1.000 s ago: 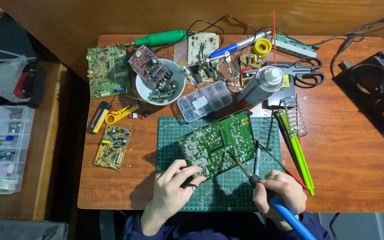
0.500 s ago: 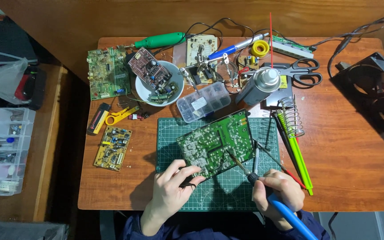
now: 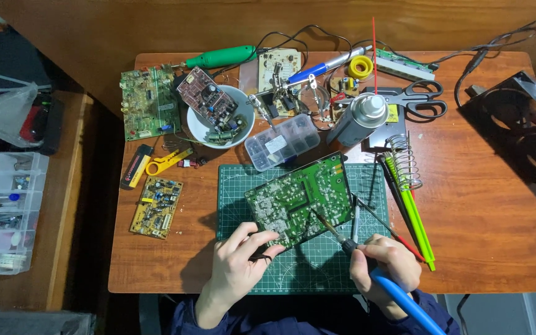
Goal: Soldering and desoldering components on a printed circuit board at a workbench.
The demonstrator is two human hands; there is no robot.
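Note:
A green circuit board (image 3: 302,200) lies solder side up on a green cutting mat (image 3: 243,186) at the table's front middle. My left hand (image 3: 236,268) grips the board's near left edge, with a thin dark tool under the fingers. My right hand (image 3: 383,267) holds a soldering iron with a blue handle (image 3: 404,301). Its tip (image 3: 317,217) touches the board near the middle of its near half.
A white bowl (image 3: 201,127) of parts, a clear parts box (image 3: 282,141), a spray can (image 3: 358,118), scissors (image 3: 420,99), an iron stand with green tools (image 3: 407,180) and other circuit boards (image 3: 156,206) crowd the wooden table (image 3: 497,236). A compartment organiser (image 3: 1,211) sits left, a black fan (image 3: 528,130) right.
The iron's tip has crept slightly along the board. Both hands stay in about the same place.

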